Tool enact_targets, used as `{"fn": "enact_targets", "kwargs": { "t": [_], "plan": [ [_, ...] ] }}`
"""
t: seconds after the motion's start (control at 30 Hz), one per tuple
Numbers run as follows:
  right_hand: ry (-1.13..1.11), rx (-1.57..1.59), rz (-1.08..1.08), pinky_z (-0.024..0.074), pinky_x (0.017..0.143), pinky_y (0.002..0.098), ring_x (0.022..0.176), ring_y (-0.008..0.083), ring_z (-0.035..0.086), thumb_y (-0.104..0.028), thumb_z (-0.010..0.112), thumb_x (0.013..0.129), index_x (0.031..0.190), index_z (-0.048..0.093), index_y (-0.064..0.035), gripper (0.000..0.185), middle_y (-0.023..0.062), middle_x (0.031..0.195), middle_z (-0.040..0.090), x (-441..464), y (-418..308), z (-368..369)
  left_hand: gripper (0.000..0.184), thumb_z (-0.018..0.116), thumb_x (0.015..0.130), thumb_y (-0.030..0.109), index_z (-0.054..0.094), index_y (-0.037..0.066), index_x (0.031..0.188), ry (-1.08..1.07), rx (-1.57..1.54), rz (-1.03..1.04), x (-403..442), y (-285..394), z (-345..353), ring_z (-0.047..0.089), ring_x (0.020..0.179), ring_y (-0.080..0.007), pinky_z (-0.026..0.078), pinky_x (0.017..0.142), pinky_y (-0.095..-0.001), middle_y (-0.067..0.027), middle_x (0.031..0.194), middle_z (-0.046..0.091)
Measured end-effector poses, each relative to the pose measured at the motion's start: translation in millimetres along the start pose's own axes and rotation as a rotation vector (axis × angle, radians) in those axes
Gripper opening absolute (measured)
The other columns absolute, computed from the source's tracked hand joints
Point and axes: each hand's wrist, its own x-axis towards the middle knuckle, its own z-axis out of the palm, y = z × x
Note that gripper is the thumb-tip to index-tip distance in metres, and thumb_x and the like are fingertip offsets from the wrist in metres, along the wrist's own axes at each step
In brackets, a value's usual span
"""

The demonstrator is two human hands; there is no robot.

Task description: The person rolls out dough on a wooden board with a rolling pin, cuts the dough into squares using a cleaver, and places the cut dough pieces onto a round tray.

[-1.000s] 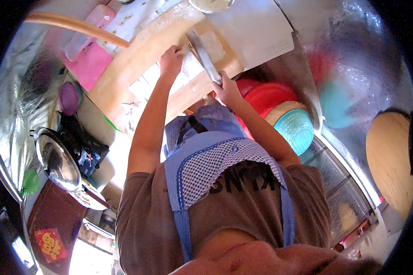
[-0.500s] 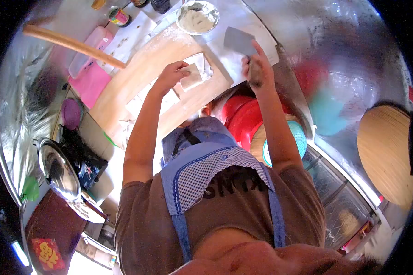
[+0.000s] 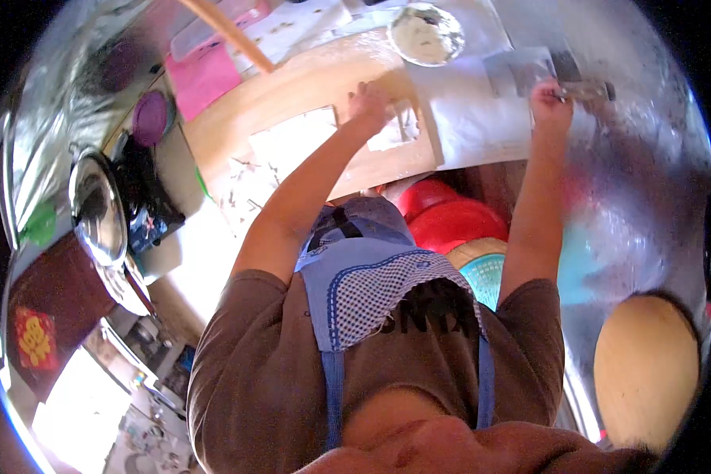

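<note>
My left hand (image 3: 370,104) is over the wooden board (image 3: 292,83), fingers apart, beside a pale floured piece (image 3: 401,126) near the board's right end. Whether its fingertips touch that piece is unclear. Further left on the board lie bright white pieces (image 3: 296,141). Off the board's right side, my right hand (image 3: 552,103) is closed at the cleaver (image 3: 533,67), whose blade and handle are smeared by motion. The cleaver is over the pale surface at the right.
A bowl of white flour (image 3: 426,35) stands behind the board. A pink cloth (image 3: 201,80) and a wooden stick (image 3: 229,33) are at the back left. Red basins (image 3: 458,225) and a turquoise basket (image 3: 484,276) sit below the table's front edge.
The view has turned. My right hand has carried the cleaver from the board out to the right. My left hand has let go of the floured piece's edge, its fingers now spread.
</note>
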Motion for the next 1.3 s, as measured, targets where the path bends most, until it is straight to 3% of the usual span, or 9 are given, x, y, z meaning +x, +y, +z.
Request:
{"fn": "enact_targets", "kwargs": {
  "t": [0.23,0.37,0.4,0.5,0.57,0.7,0.9,1.0,1.3],
  "plan": [
    [-0.104,-0.233,-0.130,0.0475,0.055,0.0291,0.060,0.0170,0.052,-0.028,0.052,0.093,0.086,0.057,-0.0041,0.026,0.0050,0.070,0.054,-1,-14,-84,0.020,0.062,0.085,0.018,0.062,0.015,0.105,0.086,-0.082,0.169,-24,-7,18,0.055,0.111,-0.0263,0.042,0.093,-0.0440,-0.0054,0.111,0.061],
    [0.115,-1.173,-0.159,0.0560,0.070,0.0323,0.082,0.0208,0.064,-0.010,0.067,0.084,0.095,0.062,-0.0054,0.014,0.0069,0.095,0.064,-74,123,-119,0.020,0.060,0.083,0.009,0.060,0.010,0.103,0.131,-0.425,0.173,-33,-11,15,0.062,0.099,-0.0335,0.049,0.085,-0.0448,-0.0125,0.101,0.064],
    [-0.208,-1.624,-0.071,0.0526,0.087,0.0396,0.102,0.0302,0.063,-0.019,0.070,0.082,0.128,0.053,-0.0019,0.052,0.0179,0.122,0.057,-71,144,-154,0.020,0.060,0.083,0.009,0.060,0.010,0.103,0.128,-0.427,0.167,-37,-14,15,0.062,0.099,-0.0335,0.049,0.085,-0.0448,-0.0125,0.101,0.064],
    [-0.735,-2.485,-0.428,0.0432,0.098,0.0436,0.104,0.0341,0.061,-0.022,0.071,0.080,0.128,0.054,-0.0048,0.054,0.0175,0.125,0.057,-96,212,-133,0.020,0.059,0.083,0.007,0.059,0.008,0.103,0.184,-0.542,0.271,-46,-22,12,0.064,0.092,-0.0359,0.052,0.080,-0.0444,-0.0147,0.095,0.065],
    [-0.648,-2.681,-0.540,0.0381,0.101,0.0441,0.108,0.0320,0.060,-0.028,0.075,0.076,0.121,0.061,-0.0086,0.051,0.0141,0.118,0.063,-113,232,-100,0.018,0.058,0.083,0.006,0.058,0.007,0.101,0.188,-0.620,0.312,-55,-23,3,0.064,0.092,-0.0353,0.052,0.079,-0.0442,-0.0145,0.096,0.065],
    [-0.958,-2.518,-0.320,0.0458,0.090,0.0428,0.098,0.0284,0.064,-0.036,0.077,0.075,0.110,0.068,-0.0098,0.044,0.0115,0.101,0.069,-106,238,-109,0.016,0.060,0.084,0.007,0.058,0.006,0.100,0.186,-0.714,0.227,-77,-35,-12,0.065,0.088,-0.0336,0.051,0.078,-0.0424,-0.0148,0.093,0.066],
    [-0.438,-2.055,0.374,0.0524,0.072,0.0406,0.083,0.0328,0.067,-0.038,0.072,0.083,0.103,0.066,-0.0026,0.042,0.0173,0.088,0.069,-140,308,-90,0.028,0.070,0.082,0.013,0.061,0.007,0.108,0.206,-0.833,-0.072,-116,-101,-41,0.066,0.086,-0.0246,0.053,0.079,-0.0347,-0.0122,0.092,0.067],
    [-0.474,-2.451,-0.028,0.0517,0.078,0.0431,0.092,0.0336,0.066,-0.037,0.070,0.083,0.107,0.062,-0.0006,0.044,0.0190,0.095,0.066,-130,340,-113,0.043,0.077,0.078,0.023,0.062,0.009,0.116,0.439,-0.318,-0.180,-122,-151,-21,0.056,0.109,-0.0305,0.046,0.093,-0.0420,-0.0108,0.115,0.060],
    [-0.529,-2.578,-0.384,0.0477,0.087,0.0458,0.100,0.0355,0.060,-0.024,0.075,0.073,0.104,0.060,-0.0033,0.040,0.0191,0.109,0.062,-132,388,-111,0.032,0.075,0.076,0.019,0.062,0.014,0.104,0.166,-0.116,-0.290,-121,-160,-13,0.047,0.116,-0.0297,0.040,0.094,-0.0476,-0.0072,0.118,0.054]
  ]
}}
